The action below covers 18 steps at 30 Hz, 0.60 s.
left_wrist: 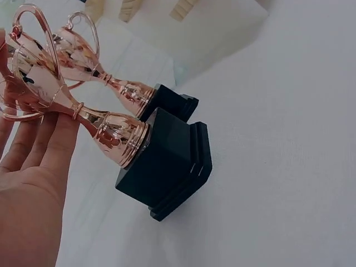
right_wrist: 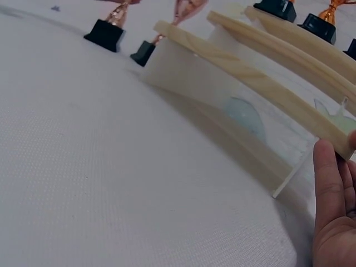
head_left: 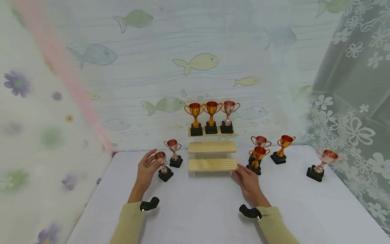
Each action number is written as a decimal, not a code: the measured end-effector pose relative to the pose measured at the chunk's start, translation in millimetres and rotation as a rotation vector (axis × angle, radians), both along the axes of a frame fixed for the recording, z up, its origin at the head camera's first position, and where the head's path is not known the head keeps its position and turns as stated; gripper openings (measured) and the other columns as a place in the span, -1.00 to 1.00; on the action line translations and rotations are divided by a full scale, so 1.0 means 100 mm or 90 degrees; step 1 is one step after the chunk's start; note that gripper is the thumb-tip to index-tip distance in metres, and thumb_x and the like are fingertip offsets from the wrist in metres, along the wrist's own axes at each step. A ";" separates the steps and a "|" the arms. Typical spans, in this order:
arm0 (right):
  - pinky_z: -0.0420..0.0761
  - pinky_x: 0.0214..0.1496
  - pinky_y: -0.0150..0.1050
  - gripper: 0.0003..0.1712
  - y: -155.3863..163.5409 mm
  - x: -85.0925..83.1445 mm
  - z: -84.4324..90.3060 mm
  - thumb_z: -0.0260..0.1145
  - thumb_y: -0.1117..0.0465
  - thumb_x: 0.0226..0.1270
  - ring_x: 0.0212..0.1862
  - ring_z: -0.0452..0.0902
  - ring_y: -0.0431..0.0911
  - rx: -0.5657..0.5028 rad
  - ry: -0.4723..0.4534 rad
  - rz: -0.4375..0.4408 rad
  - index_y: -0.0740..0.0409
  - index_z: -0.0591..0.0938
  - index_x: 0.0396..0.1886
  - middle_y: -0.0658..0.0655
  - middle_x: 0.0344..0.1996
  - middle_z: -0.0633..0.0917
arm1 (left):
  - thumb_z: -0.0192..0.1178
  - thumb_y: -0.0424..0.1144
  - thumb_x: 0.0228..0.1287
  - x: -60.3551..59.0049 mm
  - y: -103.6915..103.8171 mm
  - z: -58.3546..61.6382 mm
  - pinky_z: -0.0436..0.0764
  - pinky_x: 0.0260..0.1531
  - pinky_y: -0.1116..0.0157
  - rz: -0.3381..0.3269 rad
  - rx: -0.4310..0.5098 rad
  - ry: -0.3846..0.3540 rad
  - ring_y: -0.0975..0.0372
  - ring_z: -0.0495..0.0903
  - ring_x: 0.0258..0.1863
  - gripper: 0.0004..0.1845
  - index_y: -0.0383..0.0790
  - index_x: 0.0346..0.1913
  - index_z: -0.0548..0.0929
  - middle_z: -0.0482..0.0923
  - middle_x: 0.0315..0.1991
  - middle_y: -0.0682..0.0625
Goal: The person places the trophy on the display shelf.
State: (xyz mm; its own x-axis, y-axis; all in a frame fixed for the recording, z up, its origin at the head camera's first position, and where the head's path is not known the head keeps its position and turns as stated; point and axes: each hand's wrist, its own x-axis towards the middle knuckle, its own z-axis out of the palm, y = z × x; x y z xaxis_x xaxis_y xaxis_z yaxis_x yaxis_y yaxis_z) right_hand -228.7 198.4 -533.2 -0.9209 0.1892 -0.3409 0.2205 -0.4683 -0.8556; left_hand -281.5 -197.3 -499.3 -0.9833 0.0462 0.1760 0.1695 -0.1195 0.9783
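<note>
Here, a person is working at a white table (head_left: 195, 210), filling a three-tier wooden stand (head_left: 212, 164) with small trophies. The left hand (head_left: 146, 171) is closing on a rose-coloured trophy (head_left: 162, 165): in the left wrist view its fingers (left_wrist: 53, 147) are lying nearly straight along the cup and stem, touching rather than gripping, with the black base (left_wrist: 167, 167) standing on the table just beyond the fingertips. A second rose trophy (head_left: 174, 152) is waiting just behind it, on the far side of those fingers. The right hand (head_left: 249, 183) is resting at the right end of the stand's lowest step, fingers relaxed and together, a fingertip (right_wrist: 328, 172) touching the corner of the plank and holding nothing.

By the look of it, the work is about a third done. Three trophies (head_left: 211, 117) are already standing in a row on the top step, well beyond both hands, while the middle and bottom steps are lying bare. Just past the right fingers, a cluster of three gold and rose trophies (head_left: 258, 157) is standing on the table, and one more rose trophy (head_left: 323, 164) is sitting well off to their right. Six pieces are thus remaining to be shelved.
</note>
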 end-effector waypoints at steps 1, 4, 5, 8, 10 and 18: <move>0.65 0.18 -0.38 -0.45 0.00 0.00 0.00 0.10 0.26 0.60 -0.05 0.68 -0.29 0.000 0.000 0.000 0.31 0.34 0.49 0.20 0.28 0.50 | 0.24 -0.43 0.41 0.01 0.00 -0.01 0.68 0.03 0.44 0.001 -0.007 0.003 0.36 0.66 0.02 -0.41 -0.29 0.44 0.32 0.62 0.03 0.10; 0.65 0.18 -0.38 -0.45 0.01 0.01 -0.01 0.10 0.27 0.60 -0.05 0.68 -0.29 -0.006 0.001 -0.001 0.32 0.34 0.49 0.19 0.26 0.52 | 0.29 -0.44 0.36 0.01 0.00 -0.02 0.69 0.00 0.45 0.005 -0.024 0.010 0.34 0.67 -0.01 -0.43 -0.35 0.38 0.38 0.61 -0.01 0.10; 0.65 0.18 -0.38 -0.45 0.01 0.01 -0.01 0.10 0.27 0.60 -0.04 0.68 -0.29 -0.008 0.001 0.001 0.32 0.34 0.49 0.18 0.25 0.53 | 0.31 -0.45 0.34 0.01 0.00 -0.03 0.69 -0.01 0.46 0.005 -0.029 0.011 0.34 0.67 -0.02 -0.44 -0.36 0.36 0.39 0.60 -0.02 0.09; 0.64 0.19 -0.38 -0.45 0.01 0.01 -0.01 0.09 0.27 0.61 -0.04 0.68 -0.29 -0.010 0.001 0.008 0.31 0.33 0.50 0.17 0.25 0.52 | 0.36 -0.46 0.28 0.01 -0.01 -0.03 0.69 -0.03 0.46 0.006 -0.055 0.024 0.33 0.67 -0.05 -0.45 -0.39 0.30 0.43 0.57 -0.05 0.06; 0.64 0.19 -0.38 -0.46 0.01 0.01 -0.01 0.09 0.27 0.61 -0.03 0.68 -0.29 -0.009 0.001 0.010 0.31 0.33 0.49 0.18 0.27 0.52 | 0.39 -0.48 0.24 0.02 -0.01 -0.03 0.69 -0.02 0.45 0.005 -0.071 0.035 0.32 0.66 -0.04 -0.44 -0.39 0.27 0.45 0.58 -0.04 0.04; 0.65 0.18 -0.38 -0.46 0.03 0.00 -0.02 0.10 0.26 0.60 -0.04 0.68 -0.28 -0.003 0.000 0.009 0.31 0.35 0.48 0.18 0.25 0.53 | 0.42 -0.53 0.16 0.05 -0.03 -0.02 0.71 0.00 0.41 0.007 -0.078 0.050 0.31 0.67 -0.05 -0.48 -0.44 0.17 0.47 0.62 -0.05 0.06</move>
State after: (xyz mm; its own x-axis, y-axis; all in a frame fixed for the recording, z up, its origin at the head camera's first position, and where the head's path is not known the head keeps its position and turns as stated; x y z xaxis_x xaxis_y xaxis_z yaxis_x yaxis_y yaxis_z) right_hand -228.2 201.1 -535.2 -0.9233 0.1751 -0.3419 0.2271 -0.4691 -0.8534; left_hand -276.7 -200.2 -501.6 -0.9672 0.0610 0.2465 0.2471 0.0029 0.9690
